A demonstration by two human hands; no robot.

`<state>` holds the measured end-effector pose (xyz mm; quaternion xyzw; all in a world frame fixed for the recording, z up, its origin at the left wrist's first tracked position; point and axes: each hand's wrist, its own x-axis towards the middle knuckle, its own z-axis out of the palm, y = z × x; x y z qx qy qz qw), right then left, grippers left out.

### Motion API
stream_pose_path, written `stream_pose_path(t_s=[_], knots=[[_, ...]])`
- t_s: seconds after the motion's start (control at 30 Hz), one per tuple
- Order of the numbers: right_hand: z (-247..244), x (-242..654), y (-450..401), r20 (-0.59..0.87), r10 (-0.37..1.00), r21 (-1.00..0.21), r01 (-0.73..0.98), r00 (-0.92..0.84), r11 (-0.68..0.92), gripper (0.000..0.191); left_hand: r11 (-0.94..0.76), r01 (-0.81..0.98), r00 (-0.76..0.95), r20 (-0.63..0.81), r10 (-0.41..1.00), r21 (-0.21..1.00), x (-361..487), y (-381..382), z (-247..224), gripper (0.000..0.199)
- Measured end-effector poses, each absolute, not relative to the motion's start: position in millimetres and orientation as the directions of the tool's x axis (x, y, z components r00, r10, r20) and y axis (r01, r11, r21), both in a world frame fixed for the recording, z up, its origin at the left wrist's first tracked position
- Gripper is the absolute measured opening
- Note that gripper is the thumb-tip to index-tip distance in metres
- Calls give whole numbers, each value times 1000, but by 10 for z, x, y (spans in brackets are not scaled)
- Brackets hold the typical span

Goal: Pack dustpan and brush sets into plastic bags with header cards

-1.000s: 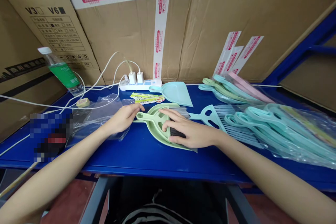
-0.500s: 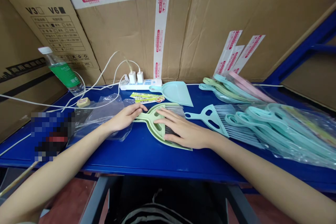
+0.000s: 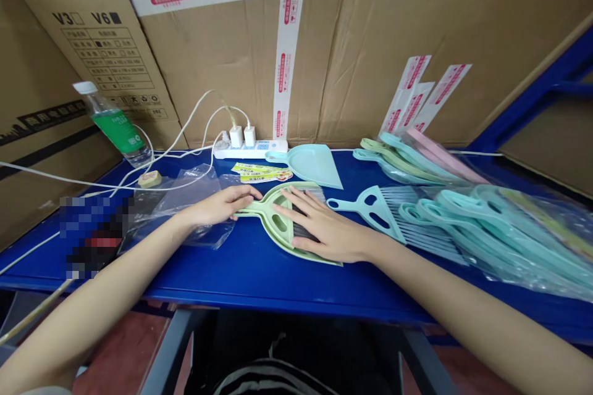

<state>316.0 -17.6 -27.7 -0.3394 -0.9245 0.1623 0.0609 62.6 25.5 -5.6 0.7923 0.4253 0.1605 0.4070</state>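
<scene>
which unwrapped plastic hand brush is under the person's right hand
The pale green plastic brush, lying in the pale green plastic dustpan: the right hand rests across its bristles. The light blue plastic brush lies to the right, in neither hand.

Cardboard box, back L: "V3" w/ blank tick-box, "V6" w/ blacked-in one; Chinese table below, too sm. to read, then row of sm. icons. Dark strip on far-L box face: Chinese, seems to start "商用电", rest unclear. White pkg tape: red Chinese print + icons, illegible. Bottle: green label, white chars, too sm. Yellow-green cards: print unreadable.
</scene>
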Motion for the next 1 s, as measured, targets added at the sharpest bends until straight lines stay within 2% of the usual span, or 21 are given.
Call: stream_pose_path(t_s=[0.1,0.27,0.6,1.0], knots=[[-281,3146,-186,15,649,-333,608,-760,720,68,-252,558,560,-135,818,791,666,240,-58,34],[-281,3131,-191,8,662,-317,626,-749,712,68,-258,506,564,-89,821,823,696,246,-86,36],[-273,3127,-194,35,662,-290,627,-748,723,67,-207,484,548,-110,829,850,695,237,-97,35],[-267,3119,-196,35,659,-269,628,-751,730,66,-250,433,593,-65,803,866,690,228,-91,29]])
